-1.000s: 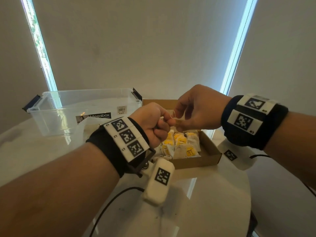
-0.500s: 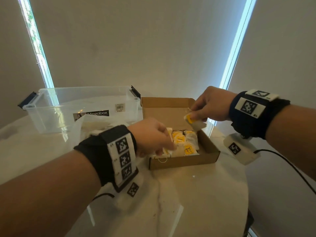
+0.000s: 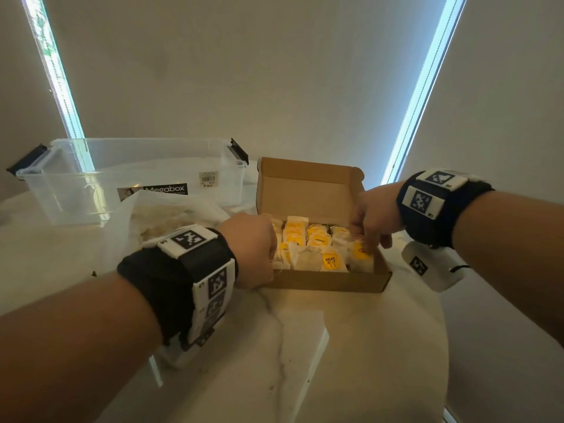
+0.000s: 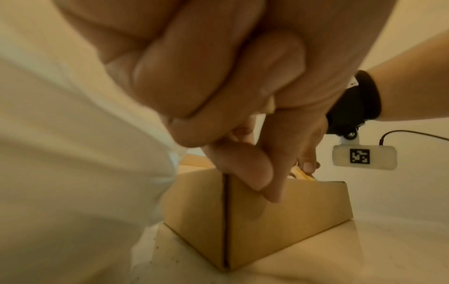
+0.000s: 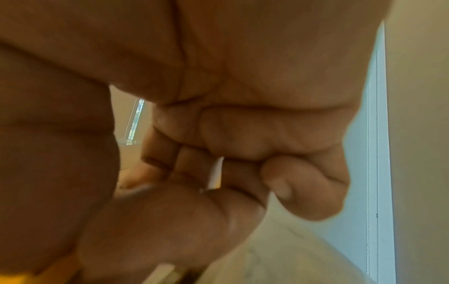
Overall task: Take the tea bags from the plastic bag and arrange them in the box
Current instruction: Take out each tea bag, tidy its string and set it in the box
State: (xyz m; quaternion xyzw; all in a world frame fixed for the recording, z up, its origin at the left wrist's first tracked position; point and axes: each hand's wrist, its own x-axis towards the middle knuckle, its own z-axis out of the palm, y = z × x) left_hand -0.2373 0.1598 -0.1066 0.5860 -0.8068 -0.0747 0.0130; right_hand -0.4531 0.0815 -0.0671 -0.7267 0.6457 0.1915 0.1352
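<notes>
Already the box [image 3: 323,280] is well filled: I count rows of tea bags [image 3: 317,242] with yellow tags standing across most of its floor, though a strip near the back wall, under the raised lid, looks unfilled. To the left of it the plastic bag [image 3: 171,218] lies on the counter [image 3: 351,355] in front of a clear storage tub [image 3: 131,178], and I can make out pale shapes inside it, so I judge there are more to move; how many, I can't say through the film.

My right hand [image 3: 370,221] is down at the right end of the box, fingers curled and pinching one tea bag [image 3: 361,253] into the front right corner, just beside the one marked RELAX. The right wrist view is nearly all palm, so I take the pinch mostly from the head view. My left hand [image 3: 254,248] is clenched at the near left corner of the box, its thumb pressing against the cardboard as the left wrist view shows; it seems to be steadying the box, and I see nothing gripped in it.

Half a second ago the right hand held that bag up in the air by the lid; it has since come down into the row. The left hand has dropped from above the bags to the box corner.
</notes>
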